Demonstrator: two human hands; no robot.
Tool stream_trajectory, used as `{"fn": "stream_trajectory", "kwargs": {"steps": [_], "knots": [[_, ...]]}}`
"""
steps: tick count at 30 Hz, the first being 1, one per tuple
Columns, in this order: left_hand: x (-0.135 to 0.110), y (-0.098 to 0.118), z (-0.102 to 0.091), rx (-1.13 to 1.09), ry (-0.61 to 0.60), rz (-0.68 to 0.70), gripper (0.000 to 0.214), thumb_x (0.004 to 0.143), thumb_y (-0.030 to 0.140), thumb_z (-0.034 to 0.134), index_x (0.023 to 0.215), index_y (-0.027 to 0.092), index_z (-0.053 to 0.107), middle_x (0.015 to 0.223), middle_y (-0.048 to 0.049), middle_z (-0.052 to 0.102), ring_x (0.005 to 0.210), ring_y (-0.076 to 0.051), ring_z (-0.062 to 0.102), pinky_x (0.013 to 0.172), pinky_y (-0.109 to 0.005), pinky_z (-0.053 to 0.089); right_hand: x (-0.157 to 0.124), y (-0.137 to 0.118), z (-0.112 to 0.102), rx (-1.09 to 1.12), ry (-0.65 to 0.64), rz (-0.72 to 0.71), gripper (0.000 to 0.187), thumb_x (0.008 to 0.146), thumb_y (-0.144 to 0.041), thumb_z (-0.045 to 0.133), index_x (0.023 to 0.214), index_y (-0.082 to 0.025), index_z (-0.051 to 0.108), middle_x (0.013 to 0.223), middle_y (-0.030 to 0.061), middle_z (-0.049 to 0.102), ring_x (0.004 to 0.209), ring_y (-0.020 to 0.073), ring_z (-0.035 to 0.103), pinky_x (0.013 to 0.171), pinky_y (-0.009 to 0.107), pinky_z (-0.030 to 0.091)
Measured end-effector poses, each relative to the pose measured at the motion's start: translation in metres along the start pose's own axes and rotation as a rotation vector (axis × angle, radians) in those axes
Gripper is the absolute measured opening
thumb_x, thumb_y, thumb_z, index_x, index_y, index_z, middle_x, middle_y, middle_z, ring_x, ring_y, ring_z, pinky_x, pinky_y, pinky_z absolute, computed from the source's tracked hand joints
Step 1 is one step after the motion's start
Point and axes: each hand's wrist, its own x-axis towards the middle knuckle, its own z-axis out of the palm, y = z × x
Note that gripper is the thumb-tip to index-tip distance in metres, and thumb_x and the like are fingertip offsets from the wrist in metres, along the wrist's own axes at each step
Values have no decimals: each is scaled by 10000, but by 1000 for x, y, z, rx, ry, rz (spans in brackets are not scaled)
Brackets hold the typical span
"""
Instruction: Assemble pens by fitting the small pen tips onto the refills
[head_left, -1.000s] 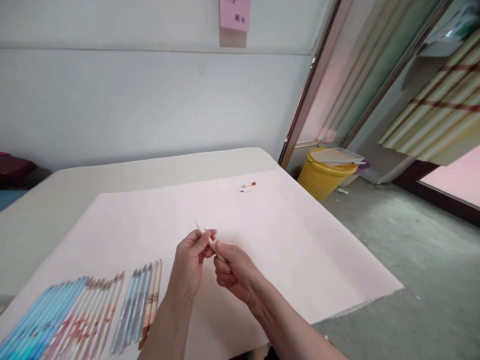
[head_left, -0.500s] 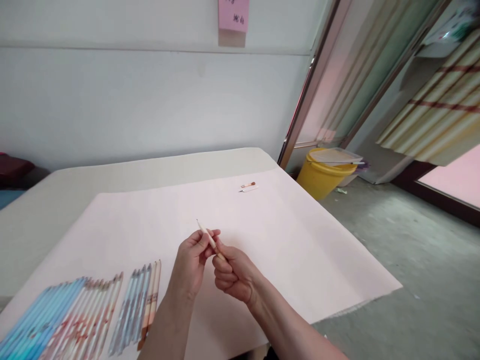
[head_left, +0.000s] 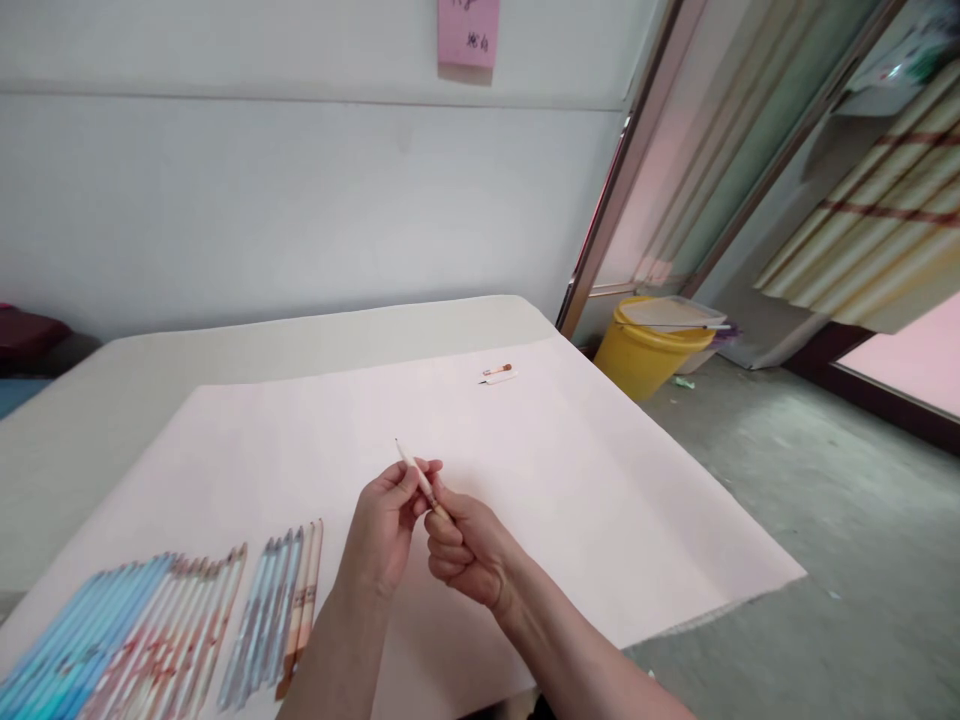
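Both hands hold one thin cream-coloured pen above a large pale pink sheet. My left hand pinches the pen's shaft near its pointed front end. My right hand is curled round the rear of the pen, which is hidden in the fist. The tip points up and to the far left. Rows of pens, blue, pink-white and peach, lie side by side on the sheet at the near left, close to my left forearm.
A small pen cap and a white piece lie at the sheet's far side. The sheet covers a beige table against a white wall. A yellow bucket stands on the concrete floor to the right, by a doorway.
Both hands with the pen have shifted slightly up and to the right. Nothing else has moved.
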Motion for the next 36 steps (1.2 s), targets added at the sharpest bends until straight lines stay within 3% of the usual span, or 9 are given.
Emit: {"fn": "stream_trajectory", "kwargs": {"steps": [7, 12, 16, 21, 24, 31, 36], "knots": [[-1, -3, 0, 151, 82, 88, 200, 730, 327, 663, 779, 134, 668, 644, -3, 572, 567, -78, 448, 631, -236, 403, -1, 0, 7, -147, 156, -92, 371, 871, -486, 463, 666, -176, 462, 343, -114, 269, 311, 31, 100, 362, 203, 68], [1, -3, 0, 106, 3, 34, 182, 738, 308, 657, 790, 135, 679, 527, 35, 489, 543, -78, 426, 671, -240, 403, -3, -2, 5, -76, 78, -28, 396, 869, -537, 441, 676, -190, 442, 347, -121, 252, 318, 33, 73, 365, 201, 49], [1, -4, 2, 40, -14, -3, 193, 724, 310, 668, 814, 140, 690, 547, 22, 510, 561, -88, 454, 687, -252, 421, -2, -2, 3, -54, 58, -26, 354, 869, -510, 457, 701, -199, 439, 364, -124, 249, 328, 35, 66, 367, 202, 43], [-1, -4, 5, 58, 72, 25, 191, 681, 330, 699, 738, 150, 670, 727, -36, 622, 755, -139, 556, 739, -277, 440, -4, -3, 7, -222, 188, -206, 354, 812, -471, 551, 646, -185, 425, 387, -114, 273, 358, 29, 108, 379, 215, 66], [0, -3, 5, 110, 108, 50, 183, 672, 322, 709, 705, 149, 657, 656, -16, 591, 764, -147, 553, 771, -296, 436, -6, -3, 9, -271, 203, -249, 381, 790, -473, 582, 617, -186, 399, 391, -107, 294, 365, 28, 129, 388, 221, 71], [0, -4, 3, 135, 49, 70, 191, 713, 327, 672, 718, 136, 675, 587, 4, 544, 613, -95, 473, 746, -259, 422, -4, -3, 4, -118, 138, -53, 309, 833, -443, 504, 664, -198, 423, 363, -123, 254, 341, 35, 83, 389, 211, 62], [-1, -6, 4, 125, 73, 65, 188, 700, 329, 681, 712, 141, 672, 595, 7, 553, 599, -93, 486, 776, -289, 437, -3, -2, 6, -153, 186, -133, 336, 815, -425, 533, 618, -192, 393, 369, -112, 288, 344, 31, 118, 386, 207, 78]]}}
